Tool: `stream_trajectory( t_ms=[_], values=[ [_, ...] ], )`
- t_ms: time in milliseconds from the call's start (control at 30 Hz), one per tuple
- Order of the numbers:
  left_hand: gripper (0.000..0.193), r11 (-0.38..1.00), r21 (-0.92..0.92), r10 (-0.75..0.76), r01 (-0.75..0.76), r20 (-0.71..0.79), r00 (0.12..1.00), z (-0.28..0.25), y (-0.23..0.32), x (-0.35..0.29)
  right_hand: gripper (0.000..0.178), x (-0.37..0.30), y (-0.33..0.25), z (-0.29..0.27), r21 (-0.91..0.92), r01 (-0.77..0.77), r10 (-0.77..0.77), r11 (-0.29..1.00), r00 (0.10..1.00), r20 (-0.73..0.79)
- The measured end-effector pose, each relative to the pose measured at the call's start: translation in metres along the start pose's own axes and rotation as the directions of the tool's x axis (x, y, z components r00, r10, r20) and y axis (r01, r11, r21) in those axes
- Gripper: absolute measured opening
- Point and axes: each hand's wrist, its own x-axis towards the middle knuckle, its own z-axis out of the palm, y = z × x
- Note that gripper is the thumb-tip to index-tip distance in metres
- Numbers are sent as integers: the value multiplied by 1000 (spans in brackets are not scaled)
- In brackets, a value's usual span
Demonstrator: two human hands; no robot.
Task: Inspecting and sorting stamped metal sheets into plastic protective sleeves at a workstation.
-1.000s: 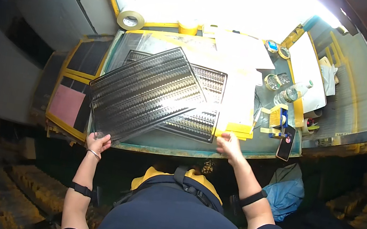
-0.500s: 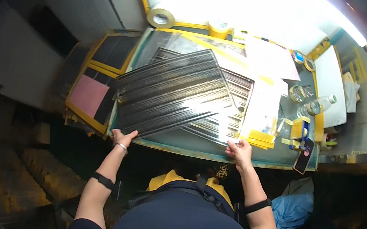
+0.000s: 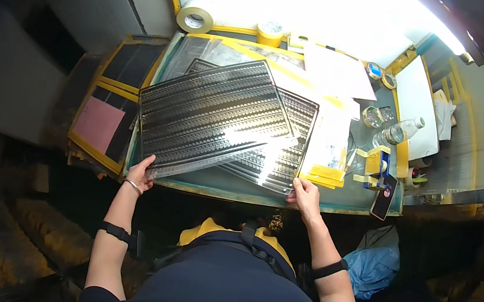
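From the head camera, you are pinching the near left corner of a large dark patterned sheet [image 3: 212, 117] with your left hand [image 3: 141, 174], lifting it so it is tilting clear of the second sheet [image 3: 282, 142] beneath. Your right hand [image 3: 306, 197] is closing on that lower sheet's near edge, apparently steadying it against the desk [image 3: 349, 201]. Just beyond your right hand a stack of yellow-edged film [image 3: 326, 165] is lying; farther off, tape rolls [image 3: 195, 16] and a bottle [image 3: 395, 133] are standing out of the way.
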Motion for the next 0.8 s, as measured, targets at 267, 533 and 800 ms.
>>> stream_trajectory(
  t_ms=[267,533,800],
  values=[
    [21,959,-281,71,32,348,935,-4,-5,34,25,-2,4,-8,32,84,-80,996,991,-110],
    [22,940,-211,324,-269,303,896,17,8,-2,33,5,-19,-13,681,-292,145,672,953,265],
    [11,762,-396,594,-512,114,797,-7,39,-44,25,24,-30,19,406,-140,97,903,988,124]
  ],
)
